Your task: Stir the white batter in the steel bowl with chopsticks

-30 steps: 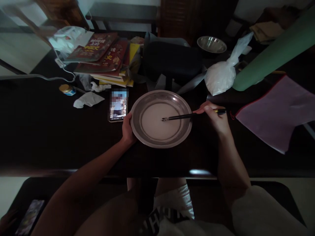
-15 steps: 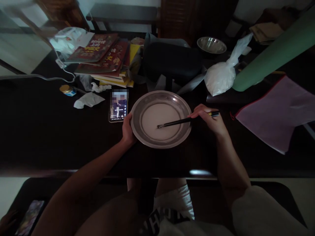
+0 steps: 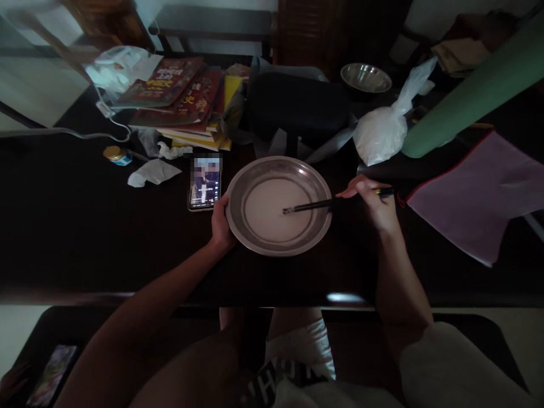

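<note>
A round metal bowl [image 3: 278, 248] stands on the dark table with a whitish liquid [image 3: 267, 218] in it. My left hand [image 3: 221, 222] grips the bowl's left rim, its fingers partly hidden beneath the side. In my right hand [image 3: 374, 201] are dark chopsticks [image 3: 317, 204], held close together and slanting over the bowl's right rim. Their tips, coated with something pale, are at the liquid near the middle of the bowl. Just left of the bowl lies a phone [image 3: 205, 184] with its screen lit.
Stacked books [image 3: 178, 107] stand at the back left, near crumpled tissue [image 3: 155, 171] and a small jar [image 3: 117, 155]. A tied bag of white powder [image 3: 379, 136], a second metal bowl [image 3: 365, 78], a green roll [image 3: 463, 96] and a purple zip bag [image 3: 480, 192] are on the right.
My right hand has moved right and slightly up, drawing the chopstick tips from lower middle toward the right of the liquid. My left hand and the bowl have stayed in place.
</note>
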The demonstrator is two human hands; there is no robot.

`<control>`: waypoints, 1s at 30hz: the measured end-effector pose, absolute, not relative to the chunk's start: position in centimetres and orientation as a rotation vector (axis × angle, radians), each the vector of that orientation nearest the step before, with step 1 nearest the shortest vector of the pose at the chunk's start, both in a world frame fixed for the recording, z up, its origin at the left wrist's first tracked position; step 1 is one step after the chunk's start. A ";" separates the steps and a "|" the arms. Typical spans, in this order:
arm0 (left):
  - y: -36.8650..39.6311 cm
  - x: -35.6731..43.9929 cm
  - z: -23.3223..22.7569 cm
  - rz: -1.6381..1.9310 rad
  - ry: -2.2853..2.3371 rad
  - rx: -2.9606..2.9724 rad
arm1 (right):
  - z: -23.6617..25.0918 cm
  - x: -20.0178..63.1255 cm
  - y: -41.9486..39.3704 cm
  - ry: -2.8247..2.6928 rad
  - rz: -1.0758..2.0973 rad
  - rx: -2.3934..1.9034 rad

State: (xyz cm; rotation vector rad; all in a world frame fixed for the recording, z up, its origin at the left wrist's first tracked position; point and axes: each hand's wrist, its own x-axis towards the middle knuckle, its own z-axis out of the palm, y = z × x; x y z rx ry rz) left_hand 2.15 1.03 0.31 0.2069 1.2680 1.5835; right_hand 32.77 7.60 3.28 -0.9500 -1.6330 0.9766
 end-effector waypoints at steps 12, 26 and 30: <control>1.0 2.4 1.0 1.577 1.306 0.173 | 3.2 32.9 7.6 -1.681 1.039 -0.913; 1.0 2.3 0.7 1.565 1.305 0.183 | 3.4 32.7 7.5 -1.740 1.024 -0.922; 1.0 2.4 1.0 1.569 1.304 0.162 | 3.4 32.9 7.5 -1.632 1.005 -0.932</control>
